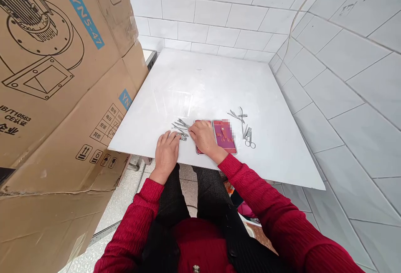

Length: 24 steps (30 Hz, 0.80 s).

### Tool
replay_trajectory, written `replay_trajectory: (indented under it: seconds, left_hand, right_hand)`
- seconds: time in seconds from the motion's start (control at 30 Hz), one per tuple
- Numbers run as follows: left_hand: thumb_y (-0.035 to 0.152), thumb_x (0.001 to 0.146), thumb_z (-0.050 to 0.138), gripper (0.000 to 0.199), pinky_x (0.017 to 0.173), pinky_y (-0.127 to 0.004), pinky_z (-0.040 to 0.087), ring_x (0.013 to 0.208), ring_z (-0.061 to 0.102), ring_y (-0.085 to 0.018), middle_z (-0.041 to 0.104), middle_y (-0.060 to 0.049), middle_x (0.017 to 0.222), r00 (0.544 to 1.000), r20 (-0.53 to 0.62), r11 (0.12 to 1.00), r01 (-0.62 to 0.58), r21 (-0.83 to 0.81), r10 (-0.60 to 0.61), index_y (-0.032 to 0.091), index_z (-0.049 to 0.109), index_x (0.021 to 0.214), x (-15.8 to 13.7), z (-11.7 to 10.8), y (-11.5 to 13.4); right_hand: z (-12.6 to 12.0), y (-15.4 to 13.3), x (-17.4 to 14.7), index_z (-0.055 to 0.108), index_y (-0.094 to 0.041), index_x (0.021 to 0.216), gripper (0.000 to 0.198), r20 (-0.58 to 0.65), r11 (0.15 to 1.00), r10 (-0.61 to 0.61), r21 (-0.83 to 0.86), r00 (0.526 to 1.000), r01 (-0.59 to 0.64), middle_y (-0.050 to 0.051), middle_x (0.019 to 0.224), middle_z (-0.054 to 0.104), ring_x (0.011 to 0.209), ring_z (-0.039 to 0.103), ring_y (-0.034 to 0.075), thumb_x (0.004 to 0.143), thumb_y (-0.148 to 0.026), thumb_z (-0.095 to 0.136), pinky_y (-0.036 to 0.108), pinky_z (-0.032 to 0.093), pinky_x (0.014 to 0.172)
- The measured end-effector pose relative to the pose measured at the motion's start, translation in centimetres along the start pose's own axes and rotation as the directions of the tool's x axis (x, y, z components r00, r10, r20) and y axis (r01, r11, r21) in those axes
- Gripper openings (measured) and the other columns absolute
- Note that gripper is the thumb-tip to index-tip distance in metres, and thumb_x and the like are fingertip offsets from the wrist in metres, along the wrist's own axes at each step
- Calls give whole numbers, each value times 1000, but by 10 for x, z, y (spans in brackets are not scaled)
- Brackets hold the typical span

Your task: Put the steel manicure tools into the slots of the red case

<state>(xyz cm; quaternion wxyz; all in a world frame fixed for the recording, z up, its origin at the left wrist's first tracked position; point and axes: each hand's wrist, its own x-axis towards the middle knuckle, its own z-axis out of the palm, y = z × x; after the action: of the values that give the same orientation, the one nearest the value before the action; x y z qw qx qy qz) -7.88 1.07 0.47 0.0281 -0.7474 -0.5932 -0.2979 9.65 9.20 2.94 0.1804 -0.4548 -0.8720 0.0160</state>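
Observation:
My left hand [167,152] rests on the table with its fingers stretched out, thumb and fingertips beside a pile of small metal tools [180,126]. My right hand [204,140] reaches over the left half of an open manicure case [225,144] with a red lining. Its fingers are drawn together at the right end of the pile; what they hold, if anything, is too small to make out. The case's right half shows small holding loops. To its right lie cuticle nippers [240,116], a nail clipper [248,133] and small scissors [249,144].
The white table [213,80] reaches back to a tiled wall [209,11], with another tiled wall [351,89] along the right. Large cardboard boxes [72,110] stand close on the left. A thin cable [294,18] hangs in the back right corner.

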Motion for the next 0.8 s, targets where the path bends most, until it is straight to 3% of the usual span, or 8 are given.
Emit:
replay_trajectory:
  seconds: [0.2,0.4,0.8]
  left_hand:
    - [15,99,43,33,110,-52,40,131,53,-29,67,-7,131,999,-38,999,-37,-36,35,23,68,119,-1,2,-4]
    - [15,99,43,32,111,-50,40,129,53,-27,67,-7,129,999,-27,998,-38,-49,37,22,68,117,-2,-1,-1]
    - [15,100,43,30,112,-51,39,129,53,-27,67,-7,129,999,-25,999,-27,-43,26,22,67,117,-1,-1,0]
  right_hand:
    - [-3,-5,7,72,-17,90,28,30,991,-19,-132,999,23,12,91,65,91,51,26,99,-17,45,41,29,91]
    - [-9,-3,10,72,-14,88,26,93,968,-131,-201,987,148,13,87,66,89,50,27,96,-14,47,41,29,92]
    - [-21,0,26,72,-17,89,21,113,973,-184,-119,976,197,10,89,67,90,51,24,96,-15,53,38,28,89]
